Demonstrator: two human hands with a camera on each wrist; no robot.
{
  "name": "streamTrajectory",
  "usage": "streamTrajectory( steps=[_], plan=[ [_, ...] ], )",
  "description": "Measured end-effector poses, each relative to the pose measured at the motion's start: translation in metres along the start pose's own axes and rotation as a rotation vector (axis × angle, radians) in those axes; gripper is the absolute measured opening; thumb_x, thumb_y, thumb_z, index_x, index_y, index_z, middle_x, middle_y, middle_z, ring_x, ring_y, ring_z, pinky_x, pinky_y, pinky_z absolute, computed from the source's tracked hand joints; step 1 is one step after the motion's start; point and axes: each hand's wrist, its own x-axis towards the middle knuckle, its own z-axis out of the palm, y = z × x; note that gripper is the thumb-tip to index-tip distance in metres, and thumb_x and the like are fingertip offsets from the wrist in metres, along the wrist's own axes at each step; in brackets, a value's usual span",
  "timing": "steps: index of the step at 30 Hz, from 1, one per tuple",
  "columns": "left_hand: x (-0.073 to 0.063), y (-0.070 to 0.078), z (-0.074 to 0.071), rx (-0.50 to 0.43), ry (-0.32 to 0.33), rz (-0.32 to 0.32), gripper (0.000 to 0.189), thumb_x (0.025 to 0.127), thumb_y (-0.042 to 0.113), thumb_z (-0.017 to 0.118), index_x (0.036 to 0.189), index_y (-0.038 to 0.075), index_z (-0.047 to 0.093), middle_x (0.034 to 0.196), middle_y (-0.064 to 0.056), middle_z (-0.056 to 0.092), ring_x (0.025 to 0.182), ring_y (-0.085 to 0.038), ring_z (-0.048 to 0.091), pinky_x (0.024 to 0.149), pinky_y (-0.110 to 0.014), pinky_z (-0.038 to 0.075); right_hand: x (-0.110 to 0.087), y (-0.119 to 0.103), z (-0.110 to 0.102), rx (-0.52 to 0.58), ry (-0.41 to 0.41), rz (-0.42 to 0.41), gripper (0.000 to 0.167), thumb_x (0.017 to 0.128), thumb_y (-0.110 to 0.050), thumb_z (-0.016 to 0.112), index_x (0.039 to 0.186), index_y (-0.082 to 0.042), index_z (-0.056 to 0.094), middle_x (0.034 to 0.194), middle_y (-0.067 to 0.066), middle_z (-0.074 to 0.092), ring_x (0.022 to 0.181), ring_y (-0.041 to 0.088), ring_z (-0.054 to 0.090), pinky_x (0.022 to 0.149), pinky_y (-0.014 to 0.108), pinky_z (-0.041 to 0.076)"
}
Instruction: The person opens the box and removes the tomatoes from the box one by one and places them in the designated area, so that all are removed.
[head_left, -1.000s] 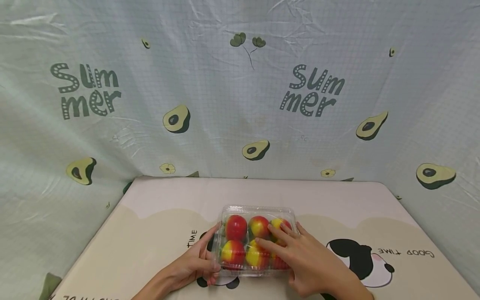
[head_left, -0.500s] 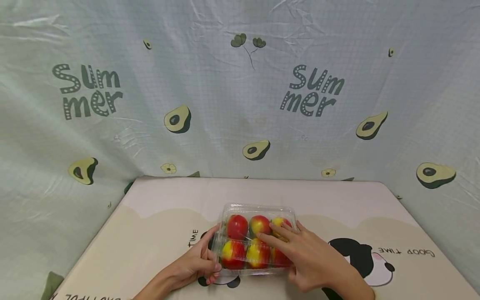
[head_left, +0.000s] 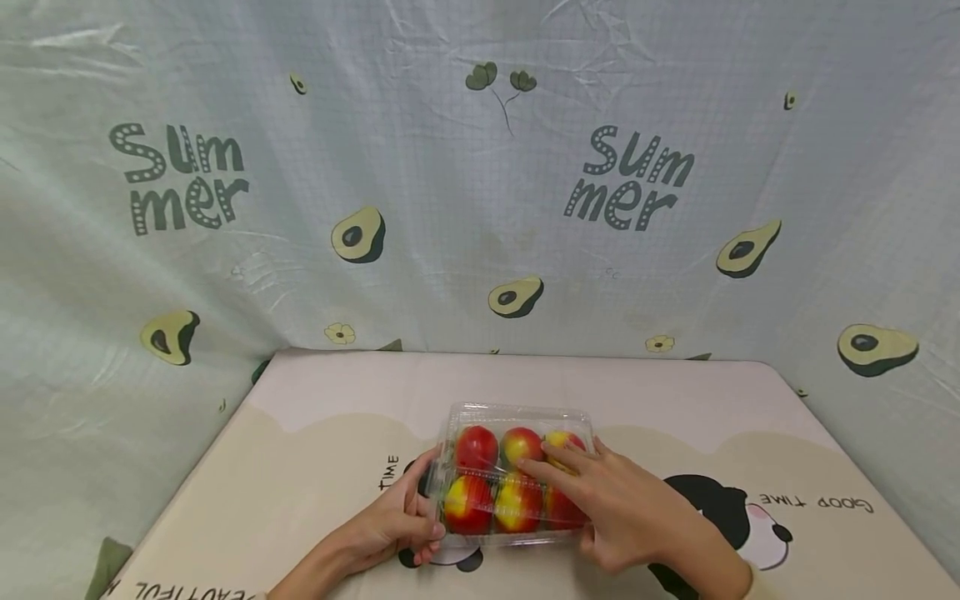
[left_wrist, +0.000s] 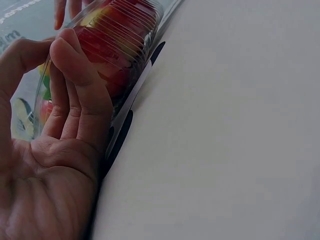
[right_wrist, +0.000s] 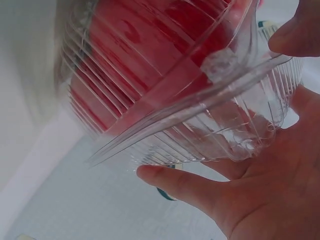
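Observation:
A clear plastic clamshell box of red-and-yellow apples lies near the front middle of the table, the fruit in two rows. My left hand grips its left edge, thumb in front. In the left wrist view, the fingers bend around the rim. On the right, my right hand holds the ribbed lid, with two fingers stretched over its top. The thumb sits at the lid's rim in the right wrist view. The lid's front edge stands raised, cutting across the front row of apples in the head view.
A pale cloth printed with dogs and lettering covers the table. Behind and at both sides hangs a curtain with avocado prints. One black-and-white printed dog shows just right of my right forearm.
The lid's front edge has risen and moved back over the front row of apples. My right hand has shifted slightly with it, while my left hand keeps its grip on the box.

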Motion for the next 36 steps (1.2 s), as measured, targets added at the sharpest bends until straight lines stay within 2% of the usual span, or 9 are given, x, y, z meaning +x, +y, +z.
streamTrajectory(
  steps=[7,13,18,20,25,29,30,33,36],
  plan=[
    [0.0,0.0,0.0,-0.004,-0.007,0.005,0.11,0.093,0.0,0.066,0.163,0.02,-0.016,0.074,0.004,0.071,0.062,-0.007,0.066,0.062,-0.023,0.06,0.003,0.001,-0.004,-0.004,-0.026,-0.01,0.099,0.068,-0.025,0.075,0.158,-0.038,0.037,0.154,0.007,0.053,0.133,0.033,0.058,0.107,0.071,0.043],
    [0.001,-0.001,0.0,0.003,-0.005,0.007,0.111,0.092,0.0,0.067,0.163,0.02,-0.017,0.074,0.004,0.071,0.061,-0.007,0.066,0.061,-0.023,0.059,0.005,0.001,-0.009,0.025,-0.069,0.006,0.098,0.07,-0.026,0.076,0.159,-0.037,0.036,0.155,0.009,0.051,0.134,0.037,0.057,0.107,0.073,0.042],
    [0.002,-0.002,-0.001,0.005,-0.005,0.01,0.11,0.093,-0.001,0.066,0.163,0.02,-0.016,0.074,0.003,0.071,0.062,-0.007,0.066,0.061,-0.024,0.06,0.005,0.0,-0.011,0.0,-0.064,0.003,0.099,0.069,-0.027,0.076,0.159,-0.038,0.035,0.154,0.008,0.052,0.127,0.036,0.061,0.103,0.067,0.049],
    [0.002,-0.002,0.0,0.011,-0.002,0.012,0.11,0.092,-0.001,0.066,0.163,0.019,-0.016,0.074,0.003,0.071,0.062,-0.007,0.066,0.061,-0.024,0.06,0.005,0.0,-0.013,0.007,-0.067,0.005,0.099,0.069,-0.026,0.075,0.158,-0.039,0.036,0.155,0.007,0.052,0.127,0.036,0.06,0.106,0.068,0.047],
    [0.0,-0.001,0.0,0.022,0.003,0.024,0.11,0.092,-0.001,0.066,0.163,0.019,-0.016,0.074,0.003,0.071,0.062,-0.007,0.066,0.06,-0.023,0.059,0.004,0.0,-0.021,0.067,-0.077,0.032,0.096,0.066,-0.023,0.072,0.155,-0.043,0.041,0.156,0.002,0.051,0.133,0.032,0.057,0.113,0.075,0.033],
    [-0.001,0.0,-0.001,0.017,-0.001,0.03,0.109,0.093,-0.001,0.065,0.163,0.02,-0.016,0.074,0.003,0.071,0.061,-0.007,0.066,0.059,-0.023,0.059,0.006,0.001,-0.026,0.07,-0.086,0.029,0.093,0.067,-0.025,0.071,0.155,-0.044,0.042,0.157,0.002,0.051,0.128,0.03,0.059,0.112,0.075,0.035],
    [-0.001,-0.001,-0.001,0.013,-0.003,0.028,0.109,0.093,-0.001,0.065,0.163,0.021,-0.016,0.075,0.002,0.071,0.061,-0.007,0.066,0.059,-0.023,0.059,0.006,0.001,-0.027,0.065,-0.088,0.025,0.092,0.068,-0.026,0.071,0.155,-0.043,0.043,0.157,0.002,0.051,0.124,0.029,0.061,0.111,0.074,0.038],
    [0.0,-0.002,-0.001,0.003,-0.008,0.024,0.109,0.093,-0.001,0.065,0.163,0.022,-0.016,0.075,0.003,0.071,0.062,-0.007,0.067,0.06,-0.023,0.059,0.008,0.003,-0.031,0.031,-0.088,0.021,0.091,0.068,-0.028,0.071,0.154,-0.043,0.044,0.155,0.001,0.053,0.104,0.02,0.063,0.1,0.058,0.053],
    [0.0,-0.002,0.0,-0.01,-0.007,0.015,0.11,0.093,-0.001,0.065,0.163,0.023,-0.017,0.075,0.004,0.07,0.063,-0.007,0.067,0.06,-0.023,0.059,0.01,0.005,-0.037,0.01,-0.096,0.015,0.089,0.068,-0.031,0.07,0.153,-0.043,0.045,0.152,0.001,0.055,0.098,0.017,0.06,0.089,0.048,0.055]
  ],
)
